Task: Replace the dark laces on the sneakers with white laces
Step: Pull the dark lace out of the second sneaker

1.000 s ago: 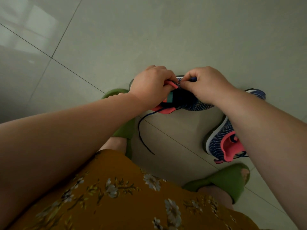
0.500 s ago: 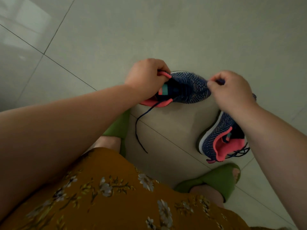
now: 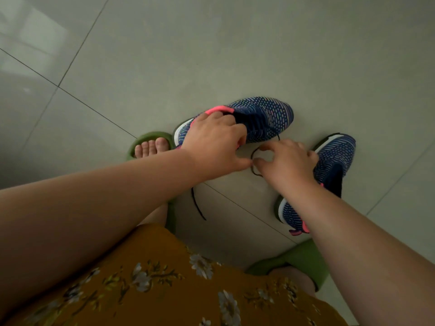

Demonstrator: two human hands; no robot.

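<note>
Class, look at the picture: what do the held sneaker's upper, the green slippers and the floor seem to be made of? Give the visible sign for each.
Held sneaker: knitted fabric, seemingly; rows of small coloured stitches, matte.
Green slippers: probably moulded foam or rubber; smooth, seamless, matte.
Floor: glazed tile, likely ceramic; straight grout lines and a soft window reflection.

Under me is a pale grey tiled floor with thin dark grout lines. On it lie one navy knit sneaker, a loose dark lace, and my feet in green slippers.
</note>
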